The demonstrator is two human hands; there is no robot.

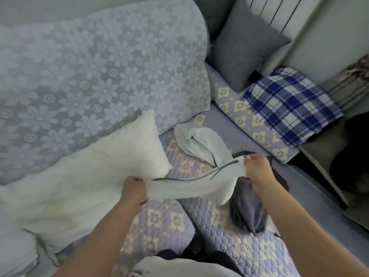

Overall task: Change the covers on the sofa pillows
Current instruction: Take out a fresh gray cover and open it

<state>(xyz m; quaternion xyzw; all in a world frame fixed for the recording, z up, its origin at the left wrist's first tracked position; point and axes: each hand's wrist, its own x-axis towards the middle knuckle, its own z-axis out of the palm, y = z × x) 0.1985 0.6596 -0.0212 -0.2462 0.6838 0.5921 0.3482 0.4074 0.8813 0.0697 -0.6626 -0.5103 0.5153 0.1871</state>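
Both hands pinching white cover (191, 183) taut over sofa seat, left hand (134, 190) & right hand (257, 172) at its ends, beside bare pillow (83, 182): looks light, floppy, best gripped by opening's edges.

The dark grey cover (249, 212) lies partly hidden (behind the white cover (191, 184)).

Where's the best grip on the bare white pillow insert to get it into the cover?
Probably the free pointed corner of the white pillow insert, from the right. It juts toward the white cover that the left hand and right hand hold stretched, with nothing lying on it.
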